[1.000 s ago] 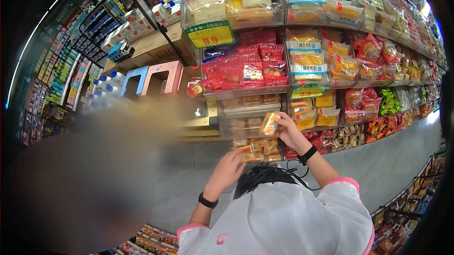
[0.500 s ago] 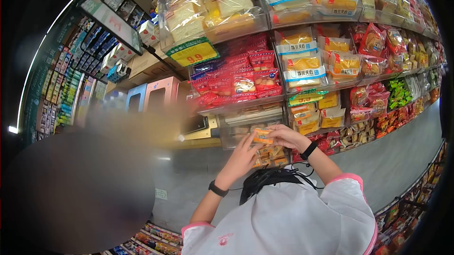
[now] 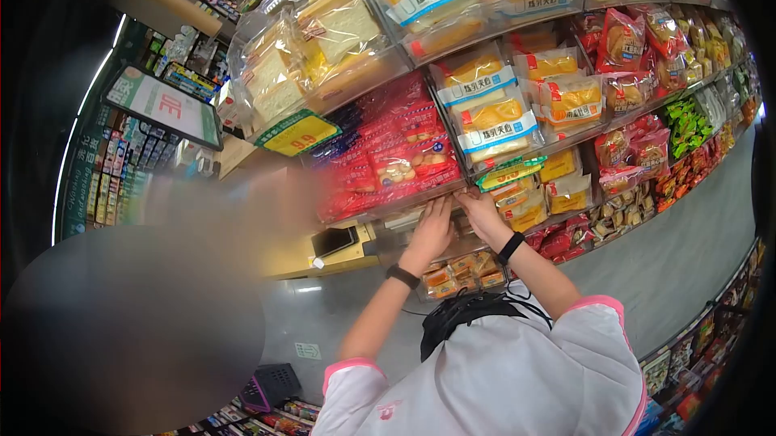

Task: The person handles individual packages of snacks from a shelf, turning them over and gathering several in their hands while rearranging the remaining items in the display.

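Both hands are close together at the front of the shelf, just under the edge of the bin of red snack packets (image 3: 404, 165). My left hand (image 3: 432, 232) has its fingers close together and pointing up to that edge. Beside it on the right, my right hand (image 3: 482, 214) has bent fingers, with the fingertips near the shelf lip. Whatever lies between the fingertips is hidden. Below the hands, small orange packets (image 3: 465, 274) fill a clear bin. Yellow packets (image 3: 525, 206) lie right of my right hand.
Bagged sandwiches (image 3: 339, 32) and wrapped bread (image 3: 493, 117) fill the bins above. A black phone-like object (image 3: 334, 240) lies on the counter at the left. A large blurred patch covers the lower left. A dark basket (image 3: 273, 386) stands on the floor.
Both hands have moved up to the shelf edge. The orange packet between them is no longer visible. The view has tilted and shifted, bringing the upper bins nearer.
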The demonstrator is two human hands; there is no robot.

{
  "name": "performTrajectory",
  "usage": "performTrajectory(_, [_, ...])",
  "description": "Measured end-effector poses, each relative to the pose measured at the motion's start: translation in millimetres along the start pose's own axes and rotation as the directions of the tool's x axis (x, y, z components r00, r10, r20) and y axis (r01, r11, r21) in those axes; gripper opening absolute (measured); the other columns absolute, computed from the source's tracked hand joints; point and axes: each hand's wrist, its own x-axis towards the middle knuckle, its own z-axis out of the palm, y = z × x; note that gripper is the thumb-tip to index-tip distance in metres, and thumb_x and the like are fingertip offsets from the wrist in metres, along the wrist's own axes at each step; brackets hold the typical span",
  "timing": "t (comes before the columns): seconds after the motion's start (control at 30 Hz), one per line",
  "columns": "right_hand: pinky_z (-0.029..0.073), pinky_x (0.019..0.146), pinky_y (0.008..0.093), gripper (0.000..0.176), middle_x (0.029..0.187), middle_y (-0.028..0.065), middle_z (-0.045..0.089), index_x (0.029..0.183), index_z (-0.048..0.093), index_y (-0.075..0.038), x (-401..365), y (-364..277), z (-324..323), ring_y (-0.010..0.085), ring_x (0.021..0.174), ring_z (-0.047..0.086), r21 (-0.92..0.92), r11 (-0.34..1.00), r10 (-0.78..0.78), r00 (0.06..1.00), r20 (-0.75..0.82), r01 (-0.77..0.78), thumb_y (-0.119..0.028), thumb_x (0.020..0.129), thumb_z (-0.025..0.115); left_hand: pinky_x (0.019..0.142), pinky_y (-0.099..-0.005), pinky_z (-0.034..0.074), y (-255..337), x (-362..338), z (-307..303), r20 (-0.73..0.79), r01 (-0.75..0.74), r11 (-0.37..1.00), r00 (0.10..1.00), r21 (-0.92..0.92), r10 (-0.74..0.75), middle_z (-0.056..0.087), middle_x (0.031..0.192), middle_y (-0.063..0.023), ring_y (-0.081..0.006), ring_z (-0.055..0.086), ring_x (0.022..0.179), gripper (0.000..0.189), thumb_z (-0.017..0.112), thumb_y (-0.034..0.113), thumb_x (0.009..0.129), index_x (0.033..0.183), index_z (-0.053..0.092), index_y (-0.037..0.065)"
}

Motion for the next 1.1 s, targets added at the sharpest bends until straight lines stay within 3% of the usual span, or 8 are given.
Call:
performTrajectory(0.2, [0.049,0.077,0.0292,0.025,0.093,0.0101,0.064,0.107,0.058,0.008,-5,6,-1,0.0175,0.089,0.063,-0.466,0.868,0.064,0.97,-0.234,-0.17,-0.007,0.087,0.055,0.103,-0.0465,0.037,3,7,13,-0.039,0.052,0.992,0.998,0.114,-0.048,0.044,0.133,-0.0251,-0.0407,0.042,0.123,0.064,0.063,0.007,0.075,0.134,0.04,-0.008])
performTrajectory(0.3, [0.05,0.075,0.034,0.032,0.097,0.0191,0.063,0.113,0.056,0.008,-26,-7,5,0.0254,0.089,0.063,-0.8,0.567,-0.348,0.938,-0.016,0.197,-0.005,0.085,0.054,0.102,-0.046,0.038,4,7,21,-0.079,0.057,0.987,0.996,0.153,-0.045,0.045,0.133,-0.0237,-0.0389,0.043,0.123,0.064,0.062,0.008,0.076,0.134,0.04,-0.008])
performTrajectory(0.33, [0.05,0.076,0.0365,0.033,0.1,0.0218,0.062,0.115,0.055,0.007,-30,-13,7,0.0297,0.09,0.062,-0.828,0.514,-0.373,0.928,0.023,0.227,-0.005,0.084,0.053,0.101,-0.0459,0.038,3,7,25,-0.076,0.057,0.986,0.996,0.159,-0.046,0.045,0.133,-0.0232,-0.0385,0.043,0.123,0.063,0.062,0.009,0.077,0.134,0.04,-0.008])
performTrajectory(0.4, [0.049,0.079,0.0416,0.036,0.105,0.0274,0.059,0.117,0.054,0.006,-35,-21,12,0.0382,0.092,0.06,-0.871,0.401,-0.412,0.905,0.106,0.284,-0.003,0.082,0.052,0.101,-0.0456,0.038,3,5,27,-0.073,0.056,0.986,0.996,0.158,-0.045,0.046,0.134,-0.0227,-0.0381,0.043,0.124,0.063,0.061,0.008,0.077,0.134,0.04,-0.007])
performTrajectory(0.6, [0.043,0.091,0.0505,0.046,0.118,0.0336,0.051,0.125,0.046,0.007,-16,0,2,0.0485,0.109,0.05,-0.858,0.444,-0.265,0.952,0.151,0.259,-0.001,0.08,0.05,0.106,-0.0508,0.033,2,-10,9,-0.082,0.039,0.989,0.996,0.139,-0.028,0.043,0.134,-0.0258,-0.0421,0.039,0.126,0.066,0.062,0.008,0.076,0.136,0.039,-0.005])
performTrajectory(0.77, [0.041,0.097,0.0465,0.049,0.125,0.0337,0.049,0.128,0.043,0.008,-11,5,1,0.0482,0.115,0.047,-0.855,0.405,-0.218,0.942,0.254,0.324,-0.003,0.081,0.051,0.109,-0.0578,0.025,-15,-38,3,-0.111,0.205,0.945,0.977,0.256,-0.182,0.035,0.137,-0.0314,-0.0482,0.032,0.129,0.07,0.064,0.011,0.075,0.138,0.038,-0.004])
performTrajectory(0.9, [0.041,0.099,0.0443,0.05,0.129,0.0332,0.048,0.131,0.042,0.007,-11,4,-2,0.0461,0.12,0.046,-0.862,0.436,-0.114,0.966,0.231,0.258,-0.006,0.084,0.051,0.111,-0.0565,0.023,-48,-44,26,-0.13,0.121,0.954,0.988,0.274,-0.088,0.036,0.137,-0.0294,-0.0471,0.031,0.131,0.074,0.065,0.014,0.076,0.14,0.034,-0.004])
performTrajectory(1.1, [0.039,0.102,0.044,0.057,0.134,0.0313,0.044,0.137,0.037,0.004,-22,4,-9,0.0439,0.124,0.044,-0.844,0.429,-0.136,0.947,0.292,0.322,-0.004,0.083,0.051,0.112,-0.055,0.022,-41,-30,16,0.044,0.286,0.927,0.951,0.242,-0.305,0.036,0.142,-0.0238,-0.0399,0.031,0.135,0.073,0.068,0.021,0.077,0.139,0.038,-0.003])
